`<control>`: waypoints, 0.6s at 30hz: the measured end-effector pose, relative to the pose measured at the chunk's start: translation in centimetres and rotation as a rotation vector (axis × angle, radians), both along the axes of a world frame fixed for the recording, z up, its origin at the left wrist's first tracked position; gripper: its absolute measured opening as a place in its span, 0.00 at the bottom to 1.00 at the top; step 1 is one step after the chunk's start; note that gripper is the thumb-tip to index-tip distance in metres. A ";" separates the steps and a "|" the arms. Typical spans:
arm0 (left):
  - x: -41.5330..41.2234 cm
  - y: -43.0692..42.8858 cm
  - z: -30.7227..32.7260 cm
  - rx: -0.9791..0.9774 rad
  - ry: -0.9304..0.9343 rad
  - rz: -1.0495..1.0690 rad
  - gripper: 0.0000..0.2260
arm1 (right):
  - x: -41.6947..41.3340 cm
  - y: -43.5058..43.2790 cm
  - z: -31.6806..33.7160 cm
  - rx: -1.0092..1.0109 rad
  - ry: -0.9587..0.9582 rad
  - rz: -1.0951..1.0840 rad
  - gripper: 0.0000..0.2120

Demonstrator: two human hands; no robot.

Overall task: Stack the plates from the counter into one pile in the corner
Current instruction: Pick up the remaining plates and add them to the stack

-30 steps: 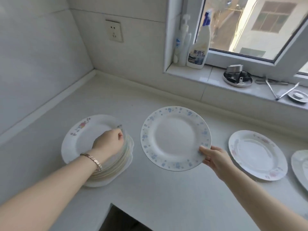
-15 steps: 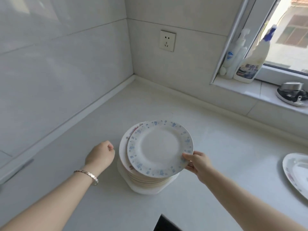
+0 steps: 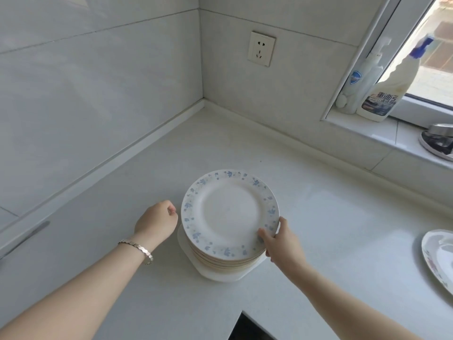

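Note:
A white plate with a blue flower rim (image 3: 229, 212) lies on top of the pile of plates (image 3: 220, 266) on the white counter (image 3: 318, 229), some way out from the wall corner. My right hand (image 3: 279, 241) grips that top plate at its near right rim, thumb on the upper face. My left hand (image 3: 157, 220), with a bracelet on the wrist, hovers curled just left of the pile, fingers closed and holding nothing. Another flowered plate (image 3: 438, 256) lies on the counter at the right edge, partly cut off.
Tiled walls meet in the corner (image 3: 202, 101) behind the pile. A wall socket (image 3: 261, 48) is on the back wall. On the window sill stand a pump bottle (image 3: 360, 82), a spray cleaner bottle (image 3: 387, 87) and a metal item (image 3: 438, 141). A dark opening (image 3: 250, 327) lies at the counter's front.
My right hand has carried the blue-rimmed plate left and set it on the pile. My left hand let go of the pile and moved off to its left side.

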State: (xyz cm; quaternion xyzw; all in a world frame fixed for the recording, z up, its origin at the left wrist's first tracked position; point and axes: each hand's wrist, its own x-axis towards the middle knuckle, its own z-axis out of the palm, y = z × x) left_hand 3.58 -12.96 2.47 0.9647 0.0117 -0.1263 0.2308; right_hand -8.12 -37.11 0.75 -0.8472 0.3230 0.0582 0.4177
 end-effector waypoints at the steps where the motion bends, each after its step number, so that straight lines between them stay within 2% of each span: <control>1: -0.1 0.0 -0.1 -0.002 0.002 0.000 0.10 | 0.0 0.0 -0.1 -0.075 0.027 0.010 0.18; 3: -0.2 0.0 -0.1 -0.002 0.007 -0.005 0.10 | 0.1 -0.2 -0.6 -0.181 0.048 0.013 0.23; 5: -0.3 -0.2 0.0 -0.002 0.008 -0.017 0.11 | 0.6 -0.5 -1.0 -0.155 0.014 -0.001 0.28; 14: 0.0 -2.9 1.8 0.004 -0.075 -0.103 0.11 | 1.5 -1.5 -1.8 -0.035 -0.009 0.062 0.20; 18: -0.9 -7.6 2.5 -0.005 -0.104 -0.237 0.11 | -0.9 -5.2 -1.5 -0.032 0.092 0.104 0.22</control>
